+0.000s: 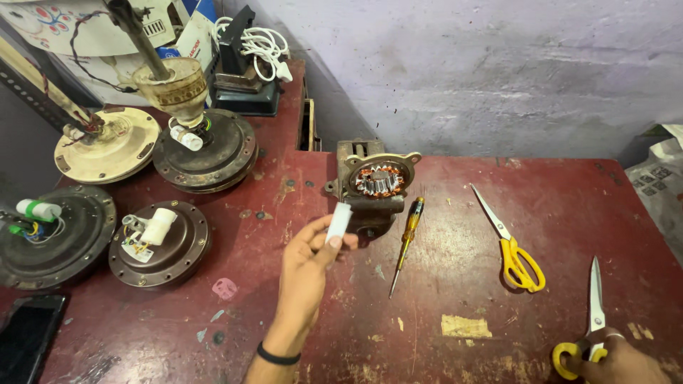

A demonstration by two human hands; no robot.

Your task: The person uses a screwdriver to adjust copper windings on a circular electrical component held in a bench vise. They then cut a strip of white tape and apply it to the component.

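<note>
The left hand (307,264) is raised over the red bench (455,355), thumb and fingers pinching a small white strip (339,223) that stands nearly upright. A black band circles that wrist. Just beyond the strip sits a motor stator (378,180) with copper windings in a tan housing, on a rusty block at the bench's back edge.

The right hand (617,361) rests at the lower right corner, fingers closed on the yellow handle of a pair of scissors (592,313) whose blades point away from the person. A second pair of yellow scissors (511,245) lies flat on the bench, well apart from both hands, blades aimed toward the wall. Between the left hand and those scissors lies a screwdriver (406,242) with a clear amber handle, tip toward the person.

To the left, several round fan motors (160,245) sit on the bench, some with white capacitors and coloured wires on top. A dark phone (28,334) lies at the lower left edge. A coil of white cable (262,44) hangs on a black box at the back.
</note>
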